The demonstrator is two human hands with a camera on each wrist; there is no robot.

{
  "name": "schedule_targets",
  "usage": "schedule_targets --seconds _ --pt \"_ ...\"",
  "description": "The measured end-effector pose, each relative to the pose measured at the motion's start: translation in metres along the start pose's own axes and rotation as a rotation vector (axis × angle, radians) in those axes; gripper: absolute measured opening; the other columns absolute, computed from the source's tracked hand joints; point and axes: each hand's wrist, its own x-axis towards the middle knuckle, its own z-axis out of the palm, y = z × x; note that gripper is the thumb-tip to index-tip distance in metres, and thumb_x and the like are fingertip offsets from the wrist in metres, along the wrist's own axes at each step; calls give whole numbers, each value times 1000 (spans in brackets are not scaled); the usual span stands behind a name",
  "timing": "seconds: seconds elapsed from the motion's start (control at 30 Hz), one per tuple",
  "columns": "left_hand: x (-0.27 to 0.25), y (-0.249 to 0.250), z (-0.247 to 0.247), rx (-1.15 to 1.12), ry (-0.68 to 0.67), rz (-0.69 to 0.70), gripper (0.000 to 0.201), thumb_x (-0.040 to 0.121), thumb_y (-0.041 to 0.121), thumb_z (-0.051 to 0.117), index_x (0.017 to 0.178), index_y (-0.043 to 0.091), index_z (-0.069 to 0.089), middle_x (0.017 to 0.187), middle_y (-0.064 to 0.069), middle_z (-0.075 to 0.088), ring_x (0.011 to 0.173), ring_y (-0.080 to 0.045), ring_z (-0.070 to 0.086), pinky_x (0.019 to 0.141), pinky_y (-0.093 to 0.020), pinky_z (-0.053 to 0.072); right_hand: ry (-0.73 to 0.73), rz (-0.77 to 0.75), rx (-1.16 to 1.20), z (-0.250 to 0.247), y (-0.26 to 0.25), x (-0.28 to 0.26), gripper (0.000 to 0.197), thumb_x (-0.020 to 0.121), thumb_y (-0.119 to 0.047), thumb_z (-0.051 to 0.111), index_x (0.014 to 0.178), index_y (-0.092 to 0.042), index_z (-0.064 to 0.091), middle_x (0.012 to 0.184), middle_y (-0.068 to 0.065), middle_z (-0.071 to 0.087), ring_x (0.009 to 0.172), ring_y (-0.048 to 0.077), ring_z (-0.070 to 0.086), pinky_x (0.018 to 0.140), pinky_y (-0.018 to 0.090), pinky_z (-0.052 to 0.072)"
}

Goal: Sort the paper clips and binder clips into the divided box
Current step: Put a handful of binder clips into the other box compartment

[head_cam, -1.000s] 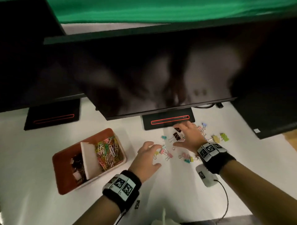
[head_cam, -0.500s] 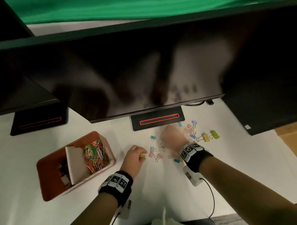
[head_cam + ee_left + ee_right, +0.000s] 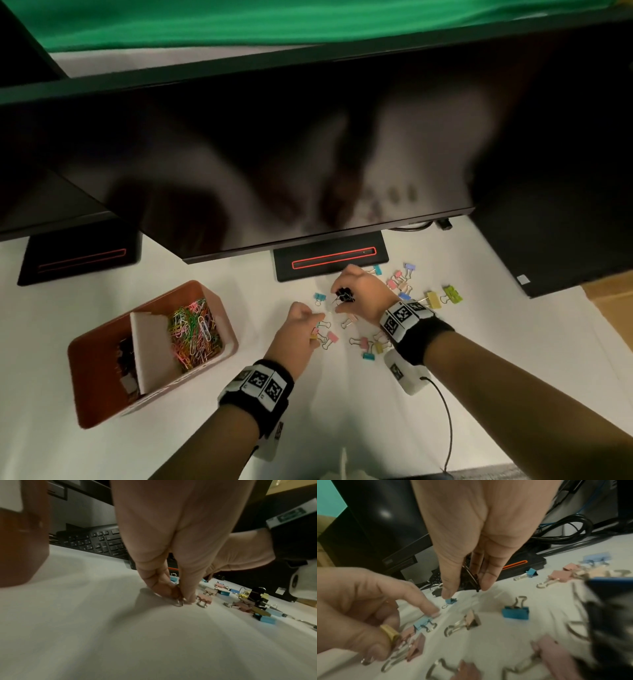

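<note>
A brown divided box (image 3: 102, 387) sits at the left, with coloured paper clips (image 3: 193, 330) right of its white divider (image 3: 150, 346) and dark binder clips (image 3: 125, 356) left of it. Small coloured binder clips (image 3: 363, 342) lie scattered on the white table in front of the monitor stand. My left hand (image 3: 317, 322) pinches a small binder clip (image 3: 179, 600) against the table and keeps a yellow clip (image 3: 389, 633) curled in its fingers. Just beyond it, my right hand (image 3: 337, 301) holds a bunch of black binder clips (image 3: 471, 578) in its fingertips.
A large dark monitor (image 3: 308, 154) overhangs the table; its black base with a red line (image 3: 332, 255) stands right behind the clips. A keyboard (image 3: 96, 542) lies under the monitor. A dark case (image 3: 565, 240) stands at the right, with cables (image 3: 570, 531) behind.
My left hand went from spread fingers to pinching clips near the pile. My right hand has turned and lifted, and the black binder clips now show in its fingertips.
</note>
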Motion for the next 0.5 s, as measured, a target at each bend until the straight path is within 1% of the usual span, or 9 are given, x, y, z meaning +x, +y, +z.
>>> schedule_targets --seconds 0.07,0.17,0.2,0.27,0.33,0.4,0.5 --pt "1 0 1 27 17 -23 41 83 6 60 123 17 54 120 0 39 95 -13 55 91 -13 37 -17 -56 -15 1 -6 7 40 81 -21 69 120 -18 59 120 2 50 106 20 54 94 28 45" --pt "1 -3 -2 15 40 -67 35 83 8 61 116 17 56 108 1 44 83 -11 55 84 -15 41 -88 -102 -95 6 -15 18 45 85 -17 64 129 -19 54 125 5 50 112 22 50 98 33 42" --pt "0 -5 -4 12 46 -87 31 83 9 61 112 19 56 104 1 44 79 -10 53 81 -15 40 -122 -104 -142 9 -17 21 45 86 -16 62 129 -19 53 126 6 49 112 24 49 99 33 42" --pt "-3 -9 -7 30 42 -124 26 83 11 61 107 20 53 98 1 45 77 -12 51 79 -19 41 -163 -99 -226 15 -21 26 39 88 -17 58 127 -18 55 125 7 49 112 26 49 97 34 43" --pt "-5 -12 -10 59 21 -152 24 84 13 60 106 18 51 97 -2 47 82 -17 52 80 -23 43 -151 -82 -260 18 -23 29 31 89 -17 55 120 -16 57 122 7 52 111 26 50 94 33 43" --pt "-7 -15 -12 87 8 -176 26 84 14 61 107 16 50 101 -6 50 90 -21 54 83 -27 44 -136 -54 -272 21 -22 29 27 88 -17 53 115 -15 59 118 8 56 109 26 51 91 33 44" --pt "-11 -20 -13 105 12 -195 26 85 13 60 109 16 51 107 -6 51 96 -22 55 86 -27 43 -132 -22 -272 25 -21 28 24 85 -17 54 109 -15 60 112 7 58 104 25 53 82 27 43"
